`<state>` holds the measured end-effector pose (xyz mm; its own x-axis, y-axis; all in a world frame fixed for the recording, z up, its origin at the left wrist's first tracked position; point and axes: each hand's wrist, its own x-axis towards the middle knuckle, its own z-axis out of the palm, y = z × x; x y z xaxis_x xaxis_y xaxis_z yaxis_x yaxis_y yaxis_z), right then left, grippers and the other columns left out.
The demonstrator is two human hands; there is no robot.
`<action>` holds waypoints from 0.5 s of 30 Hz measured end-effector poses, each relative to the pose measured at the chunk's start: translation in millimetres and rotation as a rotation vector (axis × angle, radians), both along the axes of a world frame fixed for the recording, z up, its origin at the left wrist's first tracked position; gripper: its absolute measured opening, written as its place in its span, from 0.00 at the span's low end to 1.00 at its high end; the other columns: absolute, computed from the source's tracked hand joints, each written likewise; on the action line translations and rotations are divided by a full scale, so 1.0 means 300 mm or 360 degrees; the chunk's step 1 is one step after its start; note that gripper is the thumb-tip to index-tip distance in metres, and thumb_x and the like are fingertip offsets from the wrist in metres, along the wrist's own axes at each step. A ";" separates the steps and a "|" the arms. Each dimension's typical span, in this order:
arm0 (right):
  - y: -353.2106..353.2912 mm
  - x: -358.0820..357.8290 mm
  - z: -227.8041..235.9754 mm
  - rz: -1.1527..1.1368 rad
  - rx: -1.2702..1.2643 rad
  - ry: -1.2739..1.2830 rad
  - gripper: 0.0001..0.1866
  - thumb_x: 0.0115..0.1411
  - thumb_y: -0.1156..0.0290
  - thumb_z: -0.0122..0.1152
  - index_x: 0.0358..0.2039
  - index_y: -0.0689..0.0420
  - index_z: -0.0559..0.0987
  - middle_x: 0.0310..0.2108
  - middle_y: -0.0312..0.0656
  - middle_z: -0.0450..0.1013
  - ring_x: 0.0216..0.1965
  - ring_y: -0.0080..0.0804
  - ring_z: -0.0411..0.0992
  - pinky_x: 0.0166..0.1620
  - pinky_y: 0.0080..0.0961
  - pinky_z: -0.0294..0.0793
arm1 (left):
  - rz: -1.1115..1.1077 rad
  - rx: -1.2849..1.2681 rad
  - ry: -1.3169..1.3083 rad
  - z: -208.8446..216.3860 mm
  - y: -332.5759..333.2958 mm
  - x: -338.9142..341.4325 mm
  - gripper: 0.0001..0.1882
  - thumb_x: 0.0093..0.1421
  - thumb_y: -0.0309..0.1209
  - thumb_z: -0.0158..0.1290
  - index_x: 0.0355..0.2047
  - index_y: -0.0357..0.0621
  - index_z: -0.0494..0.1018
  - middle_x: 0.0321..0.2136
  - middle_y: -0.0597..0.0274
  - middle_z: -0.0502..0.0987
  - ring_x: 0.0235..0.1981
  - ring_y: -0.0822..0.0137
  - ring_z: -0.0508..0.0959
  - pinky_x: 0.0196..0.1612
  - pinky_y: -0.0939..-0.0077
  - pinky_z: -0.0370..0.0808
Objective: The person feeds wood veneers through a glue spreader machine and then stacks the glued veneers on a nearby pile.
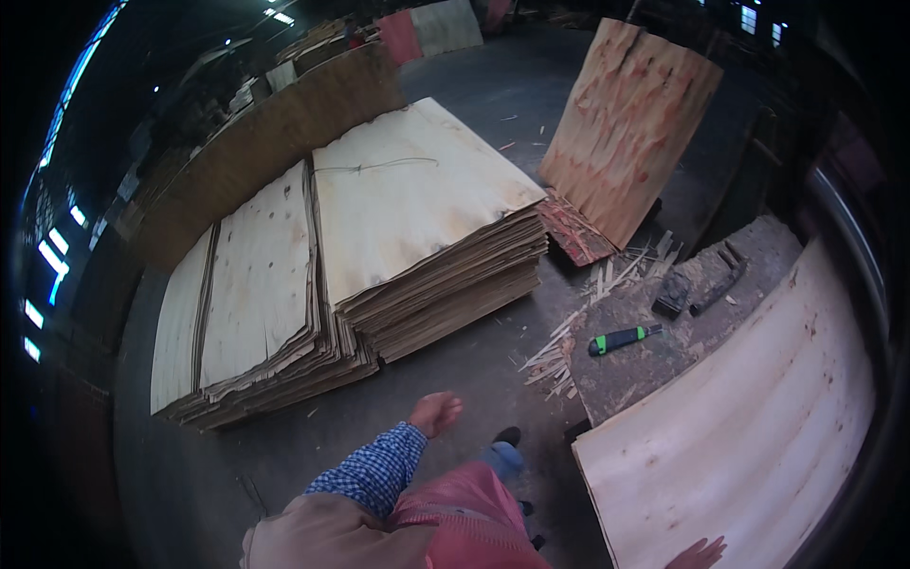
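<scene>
From the head camera, the right hand [697,555] lies flat with fingers spread on the near edge of a pale veneer sheet [749,427] that covers the near end of the table [645,365]. The left hand [434,412] hangs free above the floor [474,351], loosely curled, holding nothing. On the bare part of the table lie a green-handled utility knife [623,339] and dark tools [697,284]. Stacks of veneer [379,237] sit on the floor beyond, and a reddish sheet [627,123] stands upright behind the table.
</scene>
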<state>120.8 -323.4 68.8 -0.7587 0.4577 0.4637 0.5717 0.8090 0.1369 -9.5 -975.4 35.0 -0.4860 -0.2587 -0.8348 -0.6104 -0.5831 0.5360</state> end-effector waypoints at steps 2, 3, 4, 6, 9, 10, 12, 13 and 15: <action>0.070 0.006 -0.054 0.0089 0.0343 -0.0177 0.28 0.60 0.55 0.57 0.52 0.64 0.74 0.55 0.58 0.70 0.56 0.52 0.69 0.56 0.41 0.70 | 0.0446 0.0157 0.0071 -0.141 -0.151 0.038 0.13 0.67 0.41 0.51 0.43 0.46 0.71 0.42 0.61 0.80 0.42 0.66 0.81 0.37 0.75 0.80; 0.151 0.029 -0.133 0.0117 0.0566 -0.0339 0.28 0.60 0.56 0.58 0.53 0.64 0.73 0.56 0.57 0.69 0.56 0.52 0.69 0.56 0.41 0.70 | 0.0643 0.0215 0.0165 -0.184 -0.227 0.012 0.13 0.67 0.42 0.51 0.42 0.47 0.71 0.43 0.61 0.80 0.42 0.65 0.81 0.38 0.74 0.80; 0.233 0.046 -0.210 0.0163 0.0799 -0.0481 0.28 0.60 0.57 0.58 0.54 0.65 0.72 0.56 0.57 0.68 0.56 0.52 0.69 0.56 0.40 0.70 | 0.0839 0.0267 0.0253 -0.219 -0.296 -0.020 0.14 0.67 0.43 0.51 0.42 0.47 0.70 0.45 0.60 0.79 0.43 0.63 0.81 0.38 0.73 0.80; 0.177 -0.044 -0.119 0.0497 0.0834 -0.1417 0.24 0.61 0.60 0.56 0.52 0.65 0.73 0.53 0.56 0.70 0.56 0.51 0.69 0.54 0.43 0.71 | 0.0985 0.0291 0.0301 -0.268 -0.436 -0.168 0.18 0.67 0.44 0.51 0.50 0.47 0.68 0.52 0.57 0.75 0.49 0.62 0.78 0.44 0.70 0.75; 0.406 -0.240 -0.260 0.0536 -0.0883 -0.0847 0.23 0.62 0.58 0.53 0.50 0.63 0.74 0.49 0.55 0.71 0.57 0.56 0.64 0.60 0.46 0.64 | 0.1170 0.0363 0.0389 -0.336 -0.682 -0.390 0.27 0.64 0.50 0.53 0.54 0.44 0.66 0.56 0.54 0.71 0.52 0.61 0.75 0.50 0.67 0.73; 0.136 -0.322 -0.336 0.0460 -0.1139 -0.0458 0.25 0.62 0.57 0.54 0.51 0.65 0.74 0.50 0.56 0.71 0.58 0.57 0.64 0.63 0.44 0.61 | 0.1217 0.0369 0.0397 -0.368 -0.767 -0.510 0.30 0.63 0.52 0.53 0.55 0.43 0.65 0.55 0.53 0.72 0.52 0.60 0.74 0.51 0.64 0.73; -0.554 -0.636 -0.080 0.0502 -0.1366 -0.0182 0.23 0.64 0.64 0.52 0.56 0.65 0.70 0.55 0.56 0.68 0.60 0.54 0.62 0.65 0.41 0.59 | 0.1417 0.0376 0.0244 -0.388 -0.935 -0.720 0.30 0.63 0.52 0.53 0.55 0.42 0.66 0.55 0.53 0.71 0.53 0.58 0.73 0.51 0.62 0.72; -0.836 -0.774 0.042 0.0570 -0.1415 -0.0277 0.22 0.67 0.71 0.51 0.60 0.64 0.68 0.60 0.56 0.65 0.62 0.51 0.62 0.64 0.39 0.60 | 0.1507 0.0392 0.0140 -0.405 -0.991 -0.785 0.30 0.63 0.52 0.53 0.55 0.42 0.66 0.55 0.53 0.70 0.53 0.57 0.72 0.51 0.61 0.72; -1.236 -0.966 0.169 0.1006 -0.1134 -0.0633 0.21 0.65 0.74 0.52 0.57 0.68 0.70 0.56 0.55 0.68 0.60 0.46 0.66 0.62 0.36 0.63 | 0.1736 0.0561 0.0290 -0.456 -1.124 -0.816 0.29 0.64 0.51 0.52 0.55 0.43 0.66 0.54 0.54 0.71 0.54 0.56 0.71 0.51 0.59 0.71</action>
<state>-168.9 -694.1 119.5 -0.9953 -0.0076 -0.0960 0.0322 0.9133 -0.4059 -254.4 -1312.7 -101.6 -0.2689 -0.3812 -0.8845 0.3779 -0.8865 0.2671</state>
